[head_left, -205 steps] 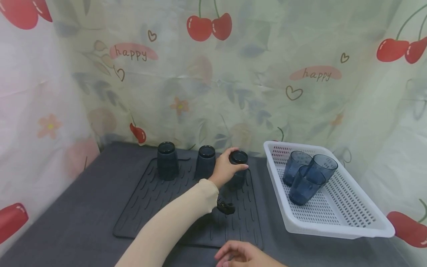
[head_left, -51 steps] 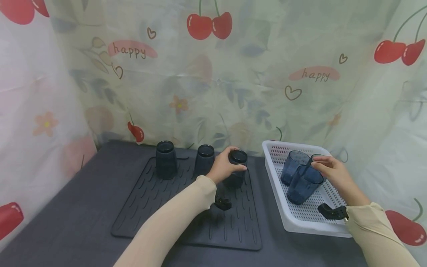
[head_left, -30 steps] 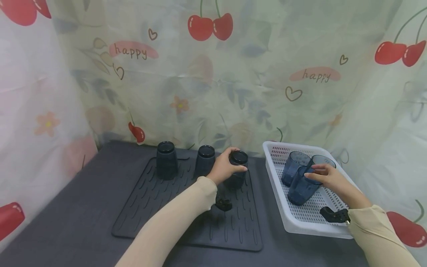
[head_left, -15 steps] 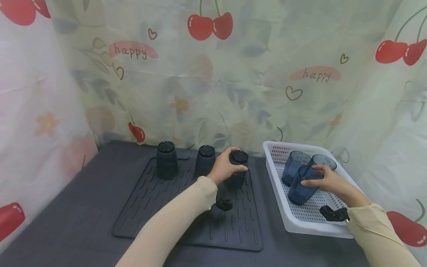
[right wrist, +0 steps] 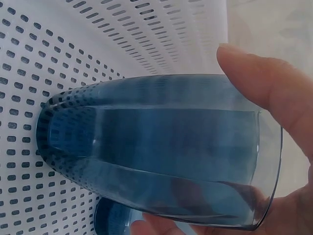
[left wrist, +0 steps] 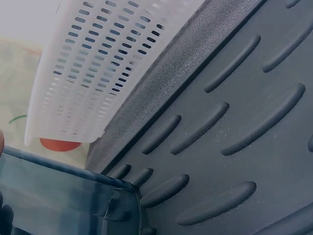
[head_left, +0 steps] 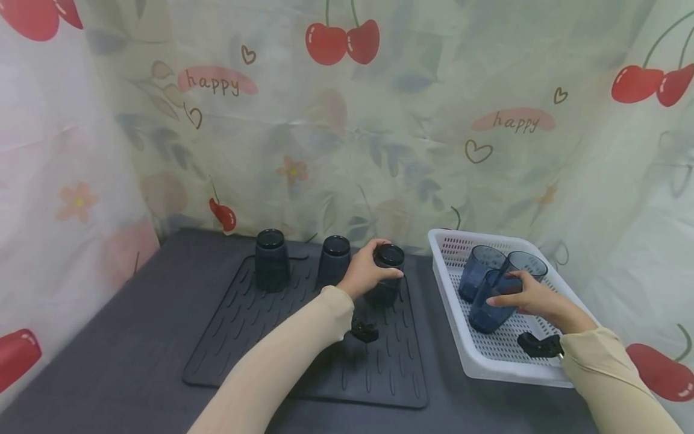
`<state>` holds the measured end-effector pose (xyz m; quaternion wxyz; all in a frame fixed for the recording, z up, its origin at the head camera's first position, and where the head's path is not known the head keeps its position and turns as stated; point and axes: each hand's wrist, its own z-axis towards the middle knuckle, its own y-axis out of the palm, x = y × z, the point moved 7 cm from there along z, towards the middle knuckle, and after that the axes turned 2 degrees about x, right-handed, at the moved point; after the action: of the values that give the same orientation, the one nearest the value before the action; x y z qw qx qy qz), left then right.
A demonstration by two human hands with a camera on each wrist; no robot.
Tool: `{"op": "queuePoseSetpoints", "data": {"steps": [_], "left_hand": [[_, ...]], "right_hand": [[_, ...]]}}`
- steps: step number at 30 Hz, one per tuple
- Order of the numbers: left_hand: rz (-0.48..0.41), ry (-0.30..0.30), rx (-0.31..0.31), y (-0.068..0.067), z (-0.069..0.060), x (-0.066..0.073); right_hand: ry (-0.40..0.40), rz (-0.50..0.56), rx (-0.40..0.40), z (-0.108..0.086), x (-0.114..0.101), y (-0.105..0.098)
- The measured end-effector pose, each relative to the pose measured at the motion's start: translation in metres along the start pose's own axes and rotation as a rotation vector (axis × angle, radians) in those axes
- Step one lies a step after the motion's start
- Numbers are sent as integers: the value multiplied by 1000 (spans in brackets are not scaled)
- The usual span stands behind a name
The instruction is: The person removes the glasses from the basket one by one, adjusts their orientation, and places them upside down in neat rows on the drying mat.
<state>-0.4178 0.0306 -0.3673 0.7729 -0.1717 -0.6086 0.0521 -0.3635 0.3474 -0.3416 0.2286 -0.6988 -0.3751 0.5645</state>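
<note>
At the back right of the black ribbed drying mat (head_left: 260, 355), my left hand (head_left: 362, 271) holds an upside-down dark drinking glass (head_left: 389, 259), its thumb and fingers around the side. Two more upturned glasses, a middle one (head_left: 332, 265) and a left one (head_left: 272, 265), stand on the mat. In the white basket (head_left: 466, 355) three blue glasses lean together, mouths up. My right hand (head_left: 542, 301) grips the front glass (head_left: 484, 313) near its rim. Up close in the right wrist view, the thumb lies on one side of this glass (right wrist: 171, 142) and fingers on the other.
Behind the gripped glass, a left glass (head_left: 479, 265) and a rear glass (head_left: 528, 262) lean close by in the basket. The dark tabletop (head_left: 108, 343) surrounds the mat, and a patterned curtain (head_left: 352, 150) hangs along the back.
My right hand came from the table's front to the basket, first at the rear glass's rim, then down onto the front glass, closing around it. My left hand keeps its hold.
</note>
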Motion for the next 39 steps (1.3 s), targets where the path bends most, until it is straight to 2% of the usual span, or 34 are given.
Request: {"op": "queuePoseSetpoints", "data": {"steps": [8,18,29,33,39], "left_hand": [[6,5,-4,0,0,2],[3,6,0,0,0,1],[-23,0,-4,1,-1,1],[-39,-5,-13,2,0,1],[-52,-6,-27,2,2,1]], "right_hand": [[-16,-16,2,-2,-3,0],[-103,-183,46,-13,-11,-4],[-132,-113,-12,-24,-24,0],[-125,-114,3,-28,-26,-2],[-136,-108,68,-39,-33,-10]]}}
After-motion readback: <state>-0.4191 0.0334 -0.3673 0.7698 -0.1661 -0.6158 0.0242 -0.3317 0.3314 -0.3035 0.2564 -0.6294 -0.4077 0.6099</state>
